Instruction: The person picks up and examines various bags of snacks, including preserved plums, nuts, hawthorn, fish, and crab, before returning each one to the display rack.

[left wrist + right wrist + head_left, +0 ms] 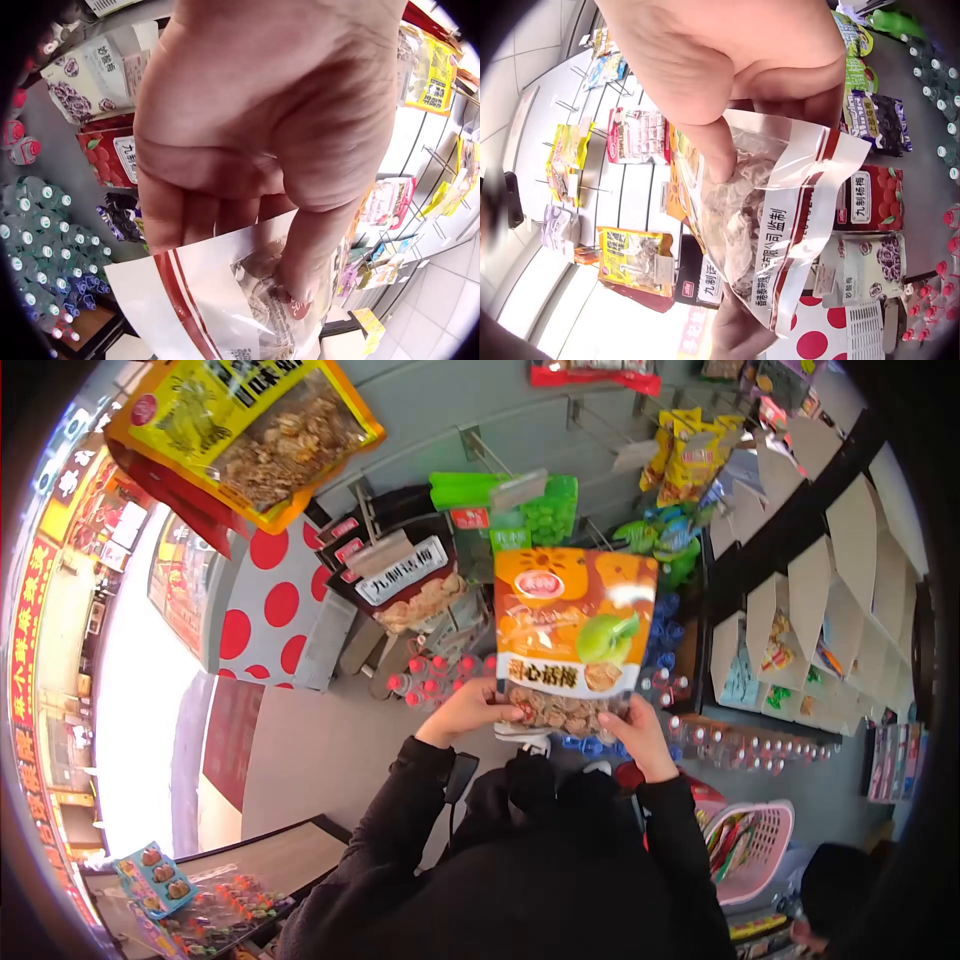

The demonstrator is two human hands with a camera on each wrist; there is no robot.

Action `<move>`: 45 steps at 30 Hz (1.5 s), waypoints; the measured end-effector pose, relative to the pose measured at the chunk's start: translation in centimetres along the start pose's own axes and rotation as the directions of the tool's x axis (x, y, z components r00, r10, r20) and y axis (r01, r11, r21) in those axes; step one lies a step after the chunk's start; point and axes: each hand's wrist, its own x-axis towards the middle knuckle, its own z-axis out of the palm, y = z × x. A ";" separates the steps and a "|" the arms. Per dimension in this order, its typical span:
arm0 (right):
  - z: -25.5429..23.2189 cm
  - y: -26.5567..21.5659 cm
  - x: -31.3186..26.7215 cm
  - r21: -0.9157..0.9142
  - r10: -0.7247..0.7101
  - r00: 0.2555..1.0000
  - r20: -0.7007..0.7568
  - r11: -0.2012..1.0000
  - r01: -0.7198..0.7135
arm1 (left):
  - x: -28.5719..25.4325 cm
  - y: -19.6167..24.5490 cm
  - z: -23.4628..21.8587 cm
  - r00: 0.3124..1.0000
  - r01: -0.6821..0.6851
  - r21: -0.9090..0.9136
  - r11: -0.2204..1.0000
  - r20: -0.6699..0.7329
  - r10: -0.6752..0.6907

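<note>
An orange pouch of dried plums (570, 622), with a green fruit printed on its front and a clear lower window, is held upright before the person's chest. The left hand (466, 712) pinches its lower left corner, thumb on the front. At the lower right corner the right hand (642, 736) grips it in the same way. In the left wrist view, the left thumb (304, 255) presses on the window of the pouch (199, 304). From the right wrist, the wrinkled plums and the white printed back of the pouch (787, 225) show, with the left hand's fingers (739, 326) behind.
Snack pouches hang on wall hooks, including a yellow bag (250, 445), a black pouch (400, 575) and a green bag (535, 510). Bottles (735, 745) stand low by the wall. A pink basket (765, 850) is at lower right, beside another person's dark head (840, 895).
</note>
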 end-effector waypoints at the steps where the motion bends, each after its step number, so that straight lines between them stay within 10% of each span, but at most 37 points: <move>1: 0.3 0.0 0.2 -0.042 0.006 1.000 0.007 0.999 -0.006 | -0.4 -0.1 -0.4 0.999 0.026 0.024 0.999 -0.020 -0.026; 14: -0.9 0.0 1.9 0.011 0.028 0.986 0.164 0.999 -0.031 | -0.6 -1.4 0.9 0.994 -0.034 -0.023 0.999 -0.104 0.031; 27: -9.9 3.0 -1.1 0.088 0.015 0.992 -0.125 0.996 -0.004 | 7.4 -5.5 7.6 0.998 0.054 -0.024 0.998 -0.027 -0.055; 45: -15.8 5.0 -0.4 0.110 0.113 0.986 -0.122 0.989 -0.100 | 12.0 -8.9 10.8 0.981 0.172 -0.075 0.982 -0.073 -0.178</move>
